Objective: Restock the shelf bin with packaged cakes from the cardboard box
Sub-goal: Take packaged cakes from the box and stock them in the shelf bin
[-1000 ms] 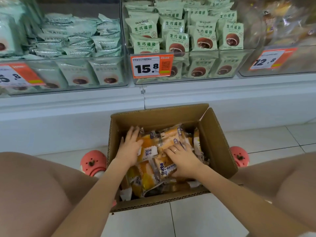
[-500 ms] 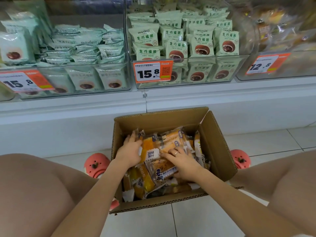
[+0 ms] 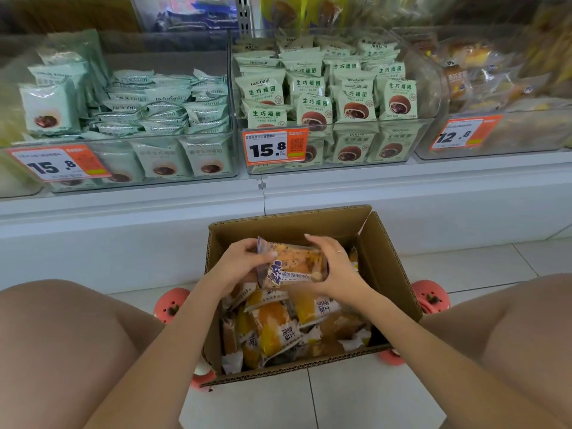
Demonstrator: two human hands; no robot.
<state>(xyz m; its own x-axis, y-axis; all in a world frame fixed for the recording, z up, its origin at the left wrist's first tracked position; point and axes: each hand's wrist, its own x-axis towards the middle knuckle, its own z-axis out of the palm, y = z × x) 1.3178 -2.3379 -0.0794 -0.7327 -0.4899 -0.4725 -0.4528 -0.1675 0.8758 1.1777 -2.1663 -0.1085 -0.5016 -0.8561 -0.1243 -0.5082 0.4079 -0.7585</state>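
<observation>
Across the top of the view ran the white shelf (image 3: 402, 193), carrying three clear bins side by side. On the left, one clear bin (image 3: 173, 178) held pale green packets lying flat and stacked, an orange price tag (image 3: 58, 164) reading 15.8 on its front. Next to it, the middle bin (image 3: 365, 159) was packed with upright green Belcomil packets (image 3: 356, 100), its own 15.8 tag (image 3: 275, 147) at the front left. Over on the right, a third bin (image 3: 507, 144) held blurred golden packaged goods behind a 12.8 tag (image 3: 461, 134).

Down on the tiled floor (image 3: 356, 404), just in front of the shelf base, sat the open cardboard box (image 3: 390, 274), between the person's knees and pink shoes (image 3: 430, 297). Yellow-and-orange packaged cakes (image 3: 278, 326) lay heaped inside it.

And above that heap, one packaged cake (image 3: 294, 264) with blue lettering was held over the box, level with its rim. Left hand (image 3: 240, 261) gripped its left end, fingers curled round the wrapper edge. Right hand (image 3: 335, 267) clasped the right end, fingers wrapped over the top, thumb under, a ring on one finger.
</observation>
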